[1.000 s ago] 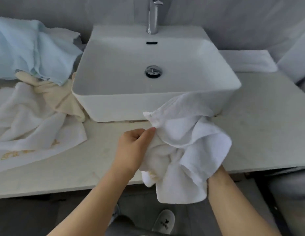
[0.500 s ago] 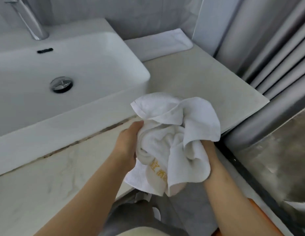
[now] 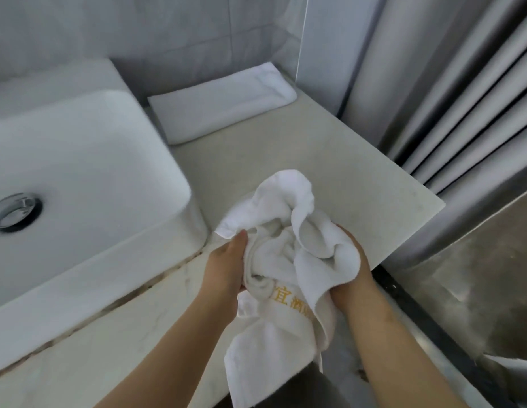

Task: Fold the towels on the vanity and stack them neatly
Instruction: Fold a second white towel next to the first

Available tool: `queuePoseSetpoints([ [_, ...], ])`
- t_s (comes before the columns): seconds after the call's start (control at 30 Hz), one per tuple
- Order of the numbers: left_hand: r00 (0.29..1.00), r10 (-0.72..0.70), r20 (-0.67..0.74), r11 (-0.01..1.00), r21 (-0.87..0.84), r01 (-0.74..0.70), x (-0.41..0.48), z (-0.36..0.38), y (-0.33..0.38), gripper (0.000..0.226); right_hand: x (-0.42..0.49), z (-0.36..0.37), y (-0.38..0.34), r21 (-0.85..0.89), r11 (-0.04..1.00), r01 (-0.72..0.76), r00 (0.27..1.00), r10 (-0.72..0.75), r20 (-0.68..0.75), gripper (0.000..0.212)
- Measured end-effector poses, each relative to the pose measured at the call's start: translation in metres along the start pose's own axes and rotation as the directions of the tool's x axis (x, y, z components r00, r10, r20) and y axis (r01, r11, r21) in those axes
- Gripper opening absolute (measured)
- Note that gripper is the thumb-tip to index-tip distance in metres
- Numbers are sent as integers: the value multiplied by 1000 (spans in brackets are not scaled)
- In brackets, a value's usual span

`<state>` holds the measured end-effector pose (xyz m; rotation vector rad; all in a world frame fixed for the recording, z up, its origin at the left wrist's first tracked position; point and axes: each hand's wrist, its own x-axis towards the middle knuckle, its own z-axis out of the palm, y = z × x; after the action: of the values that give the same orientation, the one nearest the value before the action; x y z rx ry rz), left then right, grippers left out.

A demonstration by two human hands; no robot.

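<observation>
White towel (image 3: pixel 288 260), head view: crumpled, with gold lettering on one fold, it was held over the front edge of the vanity top (image 3: pixel 330 172), right of the basin (image 3: pixel 79 160); its tail hung below that edge.
Left hand (image 3: pixel 227 269): clasped the bundle's basin-facing side, thumb on top.
Right hand (image 3: pixel 353 278): gripped the side away from the basin, fingers buried in cloth.
Folded towel (image 3: pixel 224 104): lay flat, behind and right of the basin, well apart from the bundle.

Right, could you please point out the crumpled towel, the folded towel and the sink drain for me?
crumpled towel (image 3: pixel 286 251), head view, on its bunched middle.
folded towel (image 3: pixel 221 113), head view, on its flat top face.
sink drain (image 3: pixel 16 212), head view, on the metal stopper.
</observation>
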<state>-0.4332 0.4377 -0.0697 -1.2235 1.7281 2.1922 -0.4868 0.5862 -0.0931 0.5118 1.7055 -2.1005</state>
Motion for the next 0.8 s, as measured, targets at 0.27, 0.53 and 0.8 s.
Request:
queuePoseSetpoints([
  [0.27,936,30,-350,950,-282,-136,26,76,10,33,58,-45,-69,39,994,-102,945,84,316,30],
  [0.53,854,129,-503,986,-26,-164,40,106,4,39,95,-45,-79,-278,944,180,858,-12,514,42],
  [0.8,824,301,-481,946,257,-195,48,88,-3,15,136,-36,-56,-645,683,344,937,-208,279,34],
])
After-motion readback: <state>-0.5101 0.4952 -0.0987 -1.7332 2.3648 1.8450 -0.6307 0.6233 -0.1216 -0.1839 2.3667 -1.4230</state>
